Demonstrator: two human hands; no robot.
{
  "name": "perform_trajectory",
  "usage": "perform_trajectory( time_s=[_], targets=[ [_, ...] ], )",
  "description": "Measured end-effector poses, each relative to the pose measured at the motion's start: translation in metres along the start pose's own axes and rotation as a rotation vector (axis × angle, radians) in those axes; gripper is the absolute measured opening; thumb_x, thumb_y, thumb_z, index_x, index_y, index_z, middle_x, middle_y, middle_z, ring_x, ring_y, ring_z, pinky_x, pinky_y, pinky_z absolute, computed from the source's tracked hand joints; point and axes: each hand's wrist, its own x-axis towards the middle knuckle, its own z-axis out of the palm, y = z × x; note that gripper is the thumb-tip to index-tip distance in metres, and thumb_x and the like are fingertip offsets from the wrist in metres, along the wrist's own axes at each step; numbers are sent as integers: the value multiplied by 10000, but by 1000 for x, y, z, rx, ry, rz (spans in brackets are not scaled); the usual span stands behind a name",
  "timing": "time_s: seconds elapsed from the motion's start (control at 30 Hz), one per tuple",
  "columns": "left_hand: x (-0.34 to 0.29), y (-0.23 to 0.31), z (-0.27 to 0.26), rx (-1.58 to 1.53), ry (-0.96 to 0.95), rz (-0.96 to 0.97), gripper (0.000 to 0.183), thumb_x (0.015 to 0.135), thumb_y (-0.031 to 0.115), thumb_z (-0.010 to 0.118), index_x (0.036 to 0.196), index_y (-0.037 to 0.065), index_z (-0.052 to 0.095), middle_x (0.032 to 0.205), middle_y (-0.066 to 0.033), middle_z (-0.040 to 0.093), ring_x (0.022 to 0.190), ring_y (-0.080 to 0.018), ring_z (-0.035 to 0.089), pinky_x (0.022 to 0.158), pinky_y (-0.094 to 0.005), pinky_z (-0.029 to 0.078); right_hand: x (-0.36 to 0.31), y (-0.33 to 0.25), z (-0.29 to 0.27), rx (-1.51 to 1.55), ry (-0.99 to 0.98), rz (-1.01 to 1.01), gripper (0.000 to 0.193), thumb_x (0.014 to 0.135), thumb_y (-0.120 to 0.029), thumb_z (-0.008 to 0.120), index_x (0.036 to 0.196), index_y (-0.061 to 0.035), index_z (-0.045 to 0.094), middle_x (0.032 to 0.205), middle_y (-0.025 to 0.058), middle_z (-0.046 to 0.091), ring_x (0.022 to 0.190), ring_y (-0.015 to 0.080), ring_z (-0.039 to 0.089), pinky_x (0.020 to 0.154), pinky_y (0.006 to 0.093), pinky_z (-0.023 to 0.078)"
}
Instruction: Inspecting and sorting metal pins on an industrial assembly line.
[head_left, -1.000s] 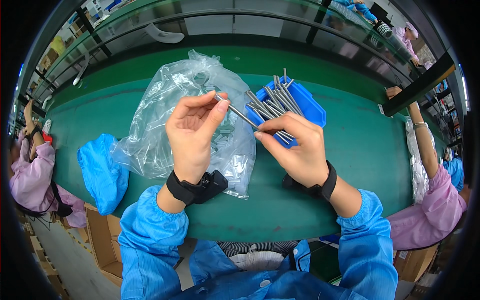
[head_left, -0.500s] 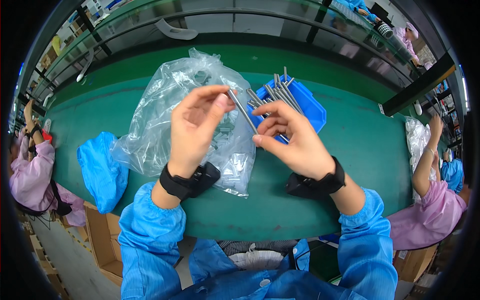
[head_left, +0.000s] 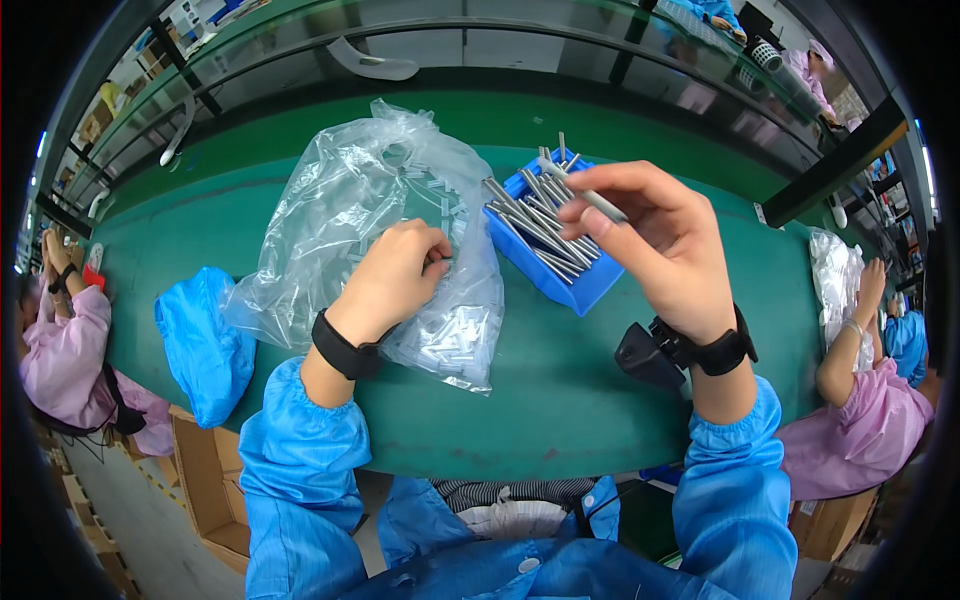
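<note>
My right hand (head_left: 670, 240) pinches a metal rod (head_left: 606, 207) between thumb and fingers, holding it slanted above the blue bin (head_left: 580, 298). In that bin lie several loose metal rods (head_left: 540, 225), some poking over its rim. My left hand (head_left: 395, 268) is over the clear plastic bag (head_left: 300, 240), fingers curled inward. Whatever those fingertips grip, if anything, is hidden. Small clear tube-like pieces (head_left: 462, 335) lie in the bag, close to my left hand.
A blue cloth-like bundle (head_left: 207, 345) lies left of the bag on the green tabletop (head_left: 480, 430). Co-workers in pink sleeves sit at both sides. Another clear bag (head_left: 832, 280) is at the right. An opened cardboard box (head_left: 205, 480) stands below the left edge.
My hands have parted: the left went down to the clear bag, while the right moved right and up with a rod. The blue bin now sits a little further left.
</note>
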Motion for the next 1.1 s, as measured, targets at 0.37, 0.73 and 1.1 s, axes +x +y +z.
perform_trajectory(
  time_s=[0.37, 0.73, 1.1],
  targets=[
    [2, 15, -24, -423, 36, 28, 86, 835, 13, 631, 910, -18, 599, 870, -48, 607, 839, -127, 578, 770, -279, 471, 2, 8, 1, -620, 32, -444, 204, 781, -30, 669, 984, -14, 655, 857, 104, 606, 737, 238, 600, 658, 321, 487],
    [-6, 38, -29, -744, 85, 162, 130, 815, 9, 659, 934, -11, 609, 894, -58, 629, 863, -144, 588, 800, -298, 472, -1, 21, 5, -811, -53, -502, 158, 729, -35, 690, 883, -47, 659, 787, 69, 591, 724, 233, 589, 624, 331, 486],
    [-5, 39, -27, -691, 99, 243, 128, 795, -11, 663, 918, -23, 631, 915, -83, 611, 857, -166, 591, 786, -292, 472, -4, 28, 13, -812, -78, -470, 135, 738, -34, 676, 868, -48, 644, 801, 66, 568, 759, 234, 575, 651, 331, 492]
  ],
)
